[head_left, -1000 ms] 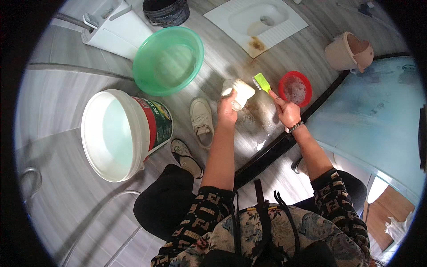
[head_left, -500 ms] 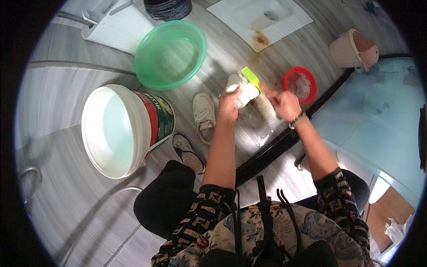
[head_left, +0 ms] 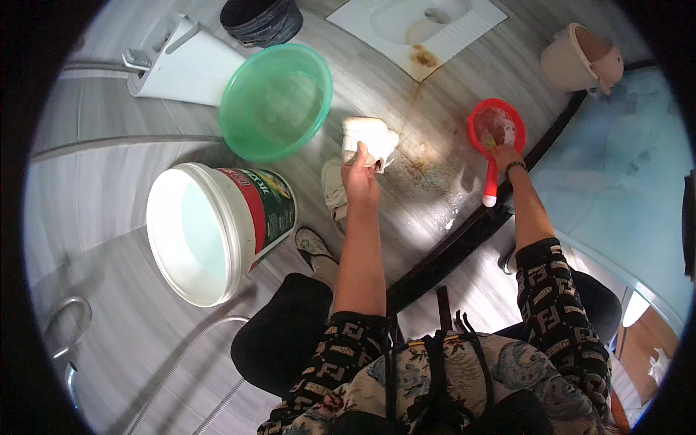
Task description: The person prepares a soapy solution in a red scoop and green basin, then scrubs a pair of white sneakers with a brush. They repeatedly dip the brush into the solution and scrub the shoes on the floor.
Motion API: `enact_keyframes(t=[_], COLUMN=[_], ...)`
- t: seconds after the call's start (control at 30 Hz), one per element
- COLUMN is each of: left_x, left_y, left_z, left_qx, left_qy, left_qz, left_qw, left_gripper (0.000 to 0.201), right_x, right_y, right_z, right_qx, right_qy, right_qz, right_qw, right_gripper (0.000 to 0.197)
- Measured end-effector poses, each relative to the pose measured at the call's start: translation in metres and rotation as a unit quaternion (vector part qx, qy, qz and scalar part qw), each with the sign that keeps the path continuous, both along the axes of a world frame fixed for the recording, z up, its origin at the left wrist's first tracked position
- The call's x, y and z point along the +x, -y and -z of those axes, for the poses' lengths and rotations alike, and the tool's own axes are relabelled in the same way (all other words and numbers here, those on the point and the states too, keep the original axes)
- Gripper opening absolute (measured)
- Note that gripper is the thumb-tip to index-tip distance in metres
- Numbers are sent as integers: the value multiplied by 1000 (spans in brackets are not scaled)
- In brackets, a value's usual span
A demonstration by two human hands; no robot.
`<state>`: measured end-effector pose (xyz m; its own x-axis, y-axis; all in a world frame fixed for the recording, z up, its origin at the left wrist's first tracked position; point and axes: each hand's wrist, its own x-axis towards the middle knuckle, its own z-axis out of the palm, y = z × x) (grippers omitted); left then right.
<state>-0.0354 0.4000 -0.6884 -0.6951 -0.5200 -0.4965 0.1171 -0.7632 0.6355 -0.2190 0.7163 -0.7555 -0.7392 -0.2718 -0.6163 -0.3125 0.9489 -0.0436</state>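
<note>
My left hand [head_left: 361, 177] grips a white shoe [head_left: 366, 134] above the wet floor, its sole side tilted up and away from me. At the right, my right hand [head_left: 509, 155] is closed over the near rim of a red dipper [head_left: 471, 125] holding foamy water. A bit of the yellow-green brush [head_left: 489, 142] shows in the suds by my fingers; most of it is hidden. The dipper's red handle [head_left: 491, 177] points toward me. Another white shoe [head_left: 333, 188] stands on the floor, partly behind my left forearm.
A green basin [head_left: 230, 119] and a large white bucket [head_left: 239, 250] of water stand at the left. A squat toilet [head_left: 464, 32] lies ahead. A dark raised sill [head_left: 435, 261] crosses the floor below a glass panel [head_left: 602, 181]. A beige bucket [head_left: 562, 65] is far right.
My right hand has moved the brush off the shoe, rightward into the red dipper. My left hand has turned the shoe and shifted it slightly left.
</note>
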Motion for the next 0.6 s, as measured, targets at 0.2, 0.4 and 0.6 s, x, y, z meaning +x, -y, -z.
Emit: enact_keyframes(t=[0.2,0.4,0.6], left_x=[3,21,16], left_y=[0,27,18], left_z=[-9,11,6], left_qx=[41,25,-29], left_qy=[28,39,-12], left_qz=[16,63,134], left_qw=[999,997,991], left_gripper=[30,33,36], right_x=[60,103,92], right_y=[54,136,137], right_z=[-32,-99,-91], right_qx=[-389,-509,-300], right_qy=[-201,3,53], right_qz=[111,51,-22], right_qw=[892,859,952], right_gripper=[29,31,28])
